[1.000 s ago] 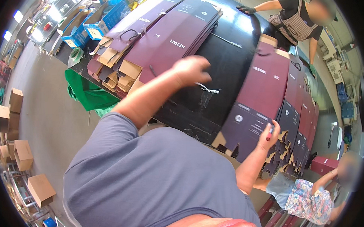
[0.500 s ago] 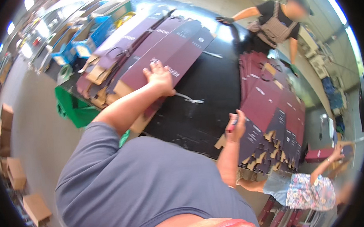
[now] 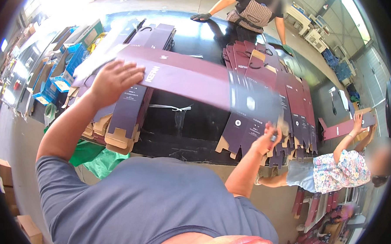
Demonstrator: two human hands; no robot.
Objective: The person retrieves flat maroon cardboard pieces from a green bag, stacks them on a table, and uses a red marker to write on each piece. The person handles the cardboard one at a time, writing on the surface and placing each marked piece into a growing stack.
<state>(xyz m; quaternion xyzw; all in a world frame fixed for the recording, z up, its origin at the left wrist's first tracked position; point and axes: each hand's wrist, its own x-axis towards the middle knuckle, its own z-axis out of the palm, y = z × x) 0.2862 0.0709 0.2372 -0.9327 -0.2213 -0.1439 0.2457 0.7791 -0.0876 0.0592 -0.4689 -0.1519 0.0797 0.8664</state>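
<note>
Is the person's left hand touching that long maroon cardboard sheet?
Touching. The head view shows the left hand laid on the near end of the maroon cardboard sheet, fingers overlapping its edge, with no gap between them.

Bare black table [image 3: 191, 122] lies open between flat-bag stacks [image 3: 125, 120], seemingly unobstructed.

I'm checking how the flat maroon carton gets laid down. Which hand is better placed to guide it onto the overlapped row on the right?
Probably the right hand: it holds the maroon carton blank's near end, right above the overlapped row. The left hand grips the far end, over the left stack.
</note>
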